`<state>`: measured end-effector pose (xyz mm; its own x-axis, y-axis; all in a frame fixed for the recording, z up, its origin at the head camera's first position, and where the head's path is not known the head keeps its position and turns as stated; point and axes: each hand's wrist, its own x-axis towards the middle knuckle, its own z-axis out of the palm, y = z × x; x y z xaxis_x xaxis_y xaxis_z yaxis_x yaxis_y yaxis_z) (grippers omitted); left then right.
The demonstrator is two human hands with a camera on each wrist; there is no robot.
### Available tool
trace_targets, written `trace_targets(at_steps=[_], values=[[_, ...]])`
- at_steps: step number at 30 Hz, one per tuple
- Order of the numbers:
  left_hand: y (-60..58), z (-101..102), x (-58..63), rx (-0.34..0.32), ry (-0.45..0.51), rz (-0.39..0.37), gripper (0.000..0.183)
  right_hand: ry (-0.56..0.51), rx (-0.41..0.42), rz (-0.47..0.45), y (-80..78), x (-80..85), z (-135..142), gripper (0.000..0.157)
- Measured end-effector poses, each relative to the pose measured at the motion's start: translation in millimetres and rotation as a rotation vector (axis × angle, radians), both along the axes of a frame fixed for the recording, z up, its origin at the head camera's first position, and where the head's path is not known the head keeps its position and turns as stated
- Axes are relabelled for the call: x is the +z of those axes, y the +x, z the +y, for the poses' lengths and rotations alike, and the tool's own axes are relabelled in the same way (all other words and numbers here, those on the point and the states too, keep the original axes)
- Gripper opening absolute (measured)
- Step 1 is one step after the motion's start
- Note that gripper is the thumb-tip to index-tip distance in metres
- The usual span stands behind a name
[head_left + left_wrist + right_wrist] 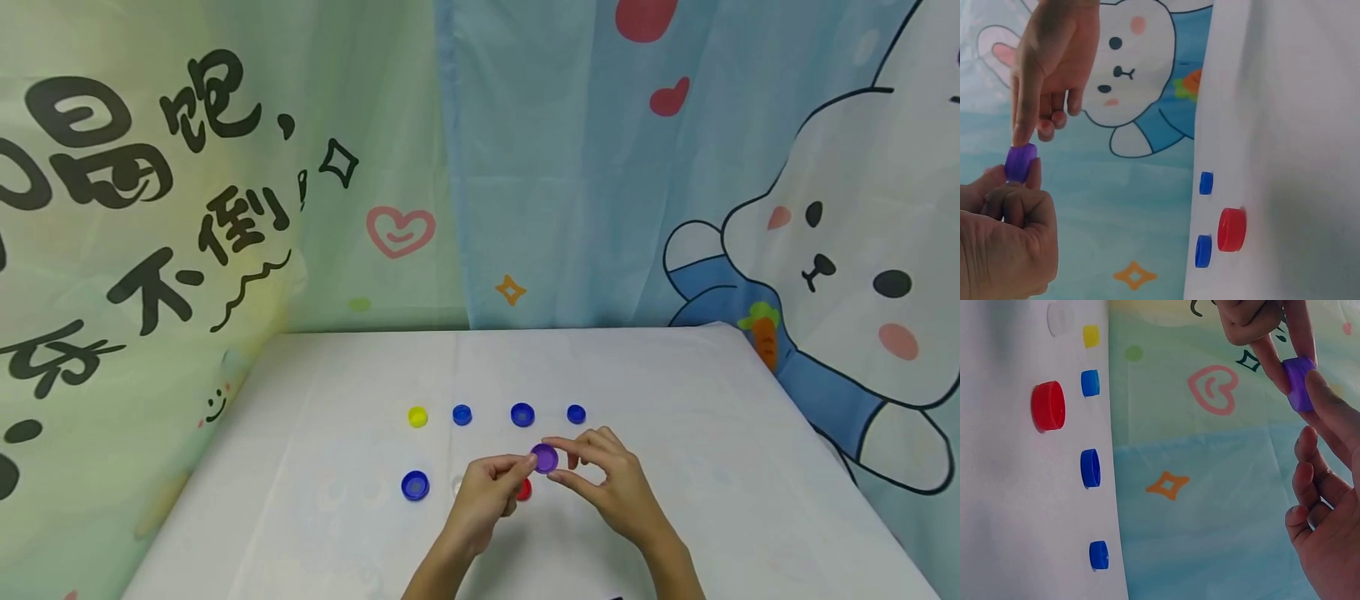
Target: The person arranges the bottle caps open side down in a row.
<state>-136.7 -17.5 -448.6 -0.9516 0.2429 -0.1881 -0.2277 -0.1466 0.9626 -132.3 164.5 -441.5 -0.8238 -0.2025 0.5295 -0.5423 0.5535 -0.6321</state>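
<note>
A purple bottle cap is held up above the white table, between both hands. My left hand pinches its left side between thumb and finger. From the other side, the thumb and index finger of my right hand grip its edges, while the other fingers are loosely bent. The left wrist view shows the purple cap side-on with both hands on it. Below the hands, a red cap lies on the table, partly hidden by the left hand. A clear cap is mostly hidden in the head view.
Along the far row lie a yellow cap, a light blue cap, a dark blue cap and a smaller blue cap. Another blue cap sits at the near left. A printed curtain hangs behind the table.
</note>
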Motion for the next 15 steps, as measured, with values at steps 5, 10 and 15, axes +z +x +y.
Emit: trace_targets(at_steps=[5,10,15], values=[[1.0,0.3,2.7,0.039,-0.094,0.069,0.029,0.002,-0.007,-0.006,0.3,-0.5,-0.6,0.034],[0.8,0.8,1.4,0.09,-0.26,0.208,0.026,0.016,-0.013,-0.027,-0.5,-2.1,0.1,0.035],[-0.7,-1.5,-4.5,0.11,-0.354,0.384,0.025,0.035,-0.021,-0.07,-1.9,-5.6,1.5,0.033]])
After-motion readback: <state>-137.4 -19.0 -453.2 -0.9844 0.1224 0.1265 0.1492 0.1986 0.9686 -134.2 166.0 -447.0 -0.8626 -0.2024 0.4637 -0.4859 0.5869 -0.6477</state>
